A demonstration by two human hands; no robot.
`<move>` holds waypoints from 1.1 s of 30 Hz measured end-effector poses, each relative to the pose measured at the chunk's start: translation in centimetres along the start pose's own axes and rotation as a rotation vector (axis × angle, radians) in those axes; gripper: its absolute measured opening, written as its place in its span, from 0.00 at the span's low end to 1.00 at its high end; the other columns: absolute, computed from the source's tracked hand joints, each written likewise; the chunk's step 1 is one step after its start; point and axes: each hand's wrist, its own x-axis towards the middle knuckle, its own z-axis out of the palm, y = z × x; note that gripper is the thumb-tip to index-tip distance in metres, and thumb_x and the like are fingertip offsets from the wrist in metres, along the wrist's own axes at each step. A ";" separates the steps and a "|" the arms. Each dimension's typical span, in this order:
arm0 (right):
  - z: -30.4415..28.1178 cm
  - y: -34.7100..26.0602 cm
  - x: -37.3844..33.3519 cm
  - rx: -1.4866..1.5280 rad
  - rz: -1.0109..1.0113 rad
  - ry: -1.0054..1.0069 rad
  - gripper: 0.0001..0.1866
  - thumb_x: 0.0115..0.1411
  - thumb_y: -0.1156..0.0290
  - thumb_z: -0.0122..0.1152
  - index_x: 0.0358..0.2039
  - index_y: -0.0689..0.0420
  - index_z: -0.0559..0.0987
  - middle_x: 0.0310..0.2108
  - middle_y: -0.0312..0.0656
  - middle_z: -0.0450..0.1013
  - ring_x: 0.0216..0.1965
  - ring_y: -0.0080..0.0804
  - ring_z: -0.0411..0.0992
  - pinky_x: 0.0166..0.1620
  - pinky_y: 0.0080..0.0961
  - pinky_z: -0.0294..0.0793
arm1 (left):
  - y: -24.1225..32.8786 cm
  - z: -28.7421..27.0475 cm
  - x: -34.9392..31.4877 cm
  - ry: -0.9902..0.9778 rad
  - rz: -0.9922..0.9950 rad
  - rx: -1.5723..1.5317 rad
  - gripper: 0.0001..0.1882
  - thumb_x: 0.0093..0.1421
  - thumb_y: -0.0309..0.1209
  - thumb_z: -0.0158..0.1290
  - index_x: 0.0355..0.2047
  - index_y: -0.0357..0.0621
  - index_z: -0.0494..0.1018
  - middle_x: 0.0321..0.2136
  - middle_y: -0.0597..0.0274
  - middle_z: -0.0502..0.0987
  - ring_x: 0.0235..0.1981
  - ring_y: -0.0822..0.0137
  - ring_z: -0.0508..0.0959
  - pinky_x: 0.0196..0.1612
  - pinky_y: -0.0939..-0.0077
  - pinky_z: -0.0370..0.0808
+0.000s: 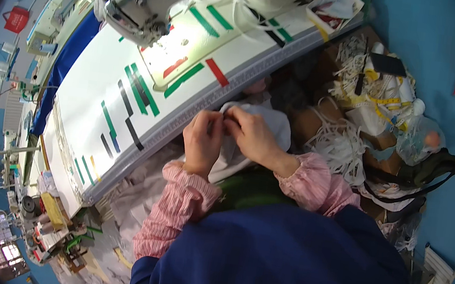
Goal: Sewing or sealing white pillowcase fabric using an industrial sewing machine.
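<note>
My left hand and my right hand meet in front of the sewing table's near edge. Both have their fingers pinched together on a piece of white cloth, which hangs down between them and over my lap. The fingertips nearly touch, and the exact edge they pinch is hidden behind them. Beyond the hands, a white sewing machine stands on the table with its lamp lighting the needle plate. Pink striped sleeves cover both forearms.
Coloured tape strips mark the white tabletop. To the right lie white cords, thread cones, a yellow measuring tape and a dark phone-like slab. A small tray sits at the table's far right. Pale fabric is heaped at left.
</note>
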 end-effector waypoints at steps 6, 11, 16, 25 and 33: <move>-1.7 -0.3 -0.8 0.093 -0.016 -0.073 0.08 0.61 0.76 0.54 0.40 0.65 0.74 0.27 0.45 0.75 0.23 0.33 0.73 0.28 0.29 0.71 | -0.4 -0.6 1.1 -0.063 0.134 0.201 0.03 0.56 0.24 0.56 0.29 0.39 0.72 0.24 0.53 0.75 0.25 0.52 0.77 0.29 0.65 0.72; -6.4 1.1 0.4 0.660 0.688 -0.248 0.08 0.64 0.74 0.50 0.44 0.58 0.72 0.30 0.35 0.72 0.20 0.20 0.66 0.25 0.18 0.65 | -1.5 -3.5 3.6 0.101 0.057 0.327 0.03 0.56 0.23 0.54 0.28 0.40 0.70 0.23 0.54 0.73 0.24 0.52 0.75 0.26 0.62 0.70; -12.0 6.3 13.3 1.076 0.410 0.251 0.04 0.62 0.76 0.51 0.38 0.57 0.72 0.31 0.39 0.71 0.29 0.27 0.70 0.36 0.25 0.69 | -1.7 -3.9 3.7 -0.005 0.105 0.229 0.03 0.57 0.24 0.54 0.27 0.39 0.71 0.22 0.52 0.73 0.23 0.51 0.75 0.26 0.62 0.70; -5.0 2.9 10.3 0.246 -0.143 0.047 0.29 0.64 0.65 0.56 0.63 0.60 0.61 0.55 0.43 0.68 0.53 0.28 0.67 0.56 0.25 0.65 | -1.8 -4.5 3.5 -0.093 0.135 0.158 0.04 0.56 0.24 0.56 0.28 0.40 0.71 0.23 0.55 0.72 0.23 0.53 0.75 0.25 0.64 0.70; -2.3 -2.2 9.6 0.034 -0.182 -0.602 0.17 0.55 0.68 0.67 0.44 0.59 0.79 0.31 0.37 0.75 0.32 0.17 0.69 0.35 0.17 0.70 | -2.5 -7.7 4.2 -0.149 0.017 -0.016 0.04 0.55 0.23 0.56 0.29 0.38 0.72 0.24 0.52 0.75 0.24 0.53 0.76 0.26 0.67 0.71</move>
